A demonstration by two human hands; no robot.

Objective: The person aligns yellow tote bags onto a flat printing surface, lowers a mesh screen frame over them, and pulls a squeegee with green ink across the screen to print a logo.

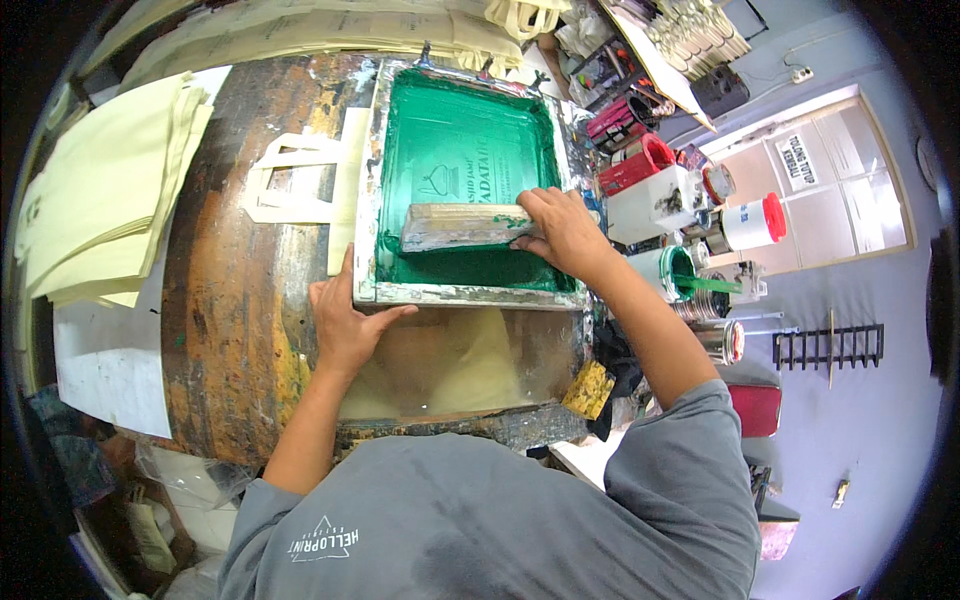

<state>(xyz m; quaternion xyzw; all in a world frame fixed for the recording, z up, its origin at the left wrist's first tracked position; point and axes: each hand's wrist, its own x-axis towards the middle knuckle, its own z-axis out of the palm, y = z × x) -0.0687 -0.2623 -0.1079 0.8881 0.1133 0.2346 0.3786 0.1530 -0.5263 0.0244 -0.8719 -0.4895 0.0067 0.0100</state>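
Note:
A screen printing frame [470, 294] with a pale, paint-smeared border lies on the table, its mesh [430, 130] covered in green ink. My right hand [560, 228] grips the right end of a wooden squeegee [455, 226], which lies crosswise on the mesh near the frame's near side. At the near left corner, my left hand [348, 315] rests against the frame's edge with thumb and fingers spread. A cream tote bag [345, 190] sticks out from under the frame's left side, its handle lying flat on the table.
Stacked cream bags [110, 190] lie at the left. Several ink tubs and cans, including a white jug [650, 205] and an open tub of green ink [668, 272], crowd the right side. A yellow sponge [589, 390] sits at the table's near right edge. Hinge clamps [485, 72] hold the frame's far side.

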